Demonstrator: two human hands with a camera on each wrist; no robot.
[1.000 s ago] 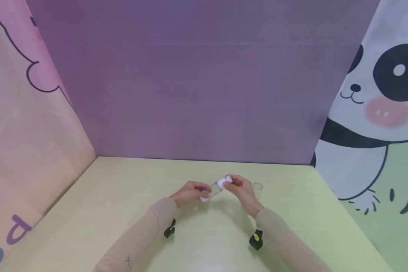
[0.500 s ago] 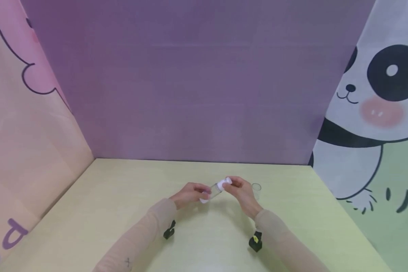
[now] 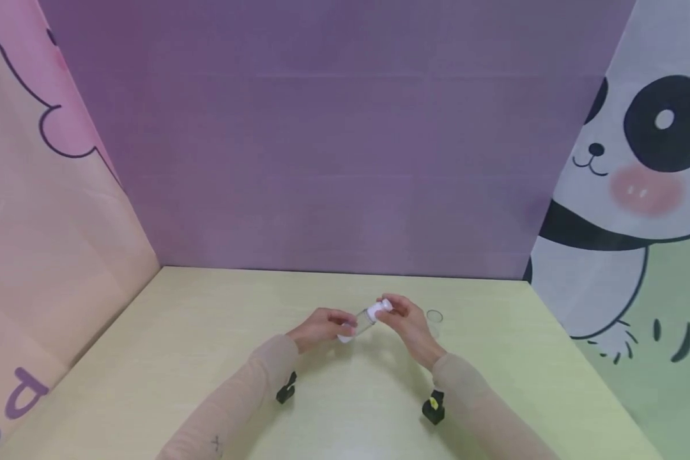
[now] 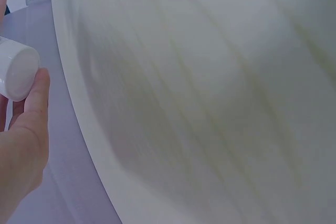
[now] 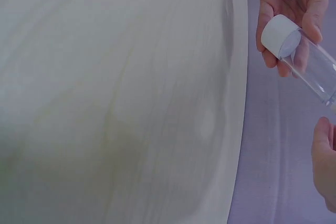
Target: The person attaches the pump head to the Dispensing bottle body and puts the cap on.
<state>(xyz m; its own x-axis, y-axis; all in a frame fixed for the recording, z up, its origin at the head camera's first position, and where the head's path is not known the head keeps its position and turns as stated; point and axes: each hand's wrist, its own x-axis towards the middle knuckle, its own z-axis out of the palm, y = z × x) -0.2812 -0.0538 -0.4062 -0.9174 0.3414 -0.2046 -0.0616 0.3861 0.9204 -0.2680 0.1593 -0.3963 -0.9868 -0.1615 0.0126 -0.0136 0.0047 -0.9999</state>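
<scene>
A slim clear bottle point(image 3: 363, 321) is held tilted above the table, its upper end to the right. My left hand point(image 3: 320, 328) grips the lower end, fingers and thumb around the white base point(image 5: 280, 36). At the upper end, the thumb and fingers of my right hand point(image 3: 409, 324) pinch the white top point(image 3: 377, 311). The left wrist view shows the white base point(image 4: 20, 72) beside the left fingers. In the right wrist view the bottle's upper end is cut off by the frame edge. The clear body looks see-through, with no contents visible.
A small clear cup-like piece point(image 3: 434, 323) stands on the pale table point(image 3: 207, 306), just beyond the right hand. A purple backdrop point(image 3: 333, 160) rises at the table's far edge. Printed panels flank both sides, a panda point(image 3: 598, 275) on the right.
Both hands keep their hold on the bottle in nearly the same place. The right fingers have shifted slightly on the white top. The head view has swayed a little.
</scene>
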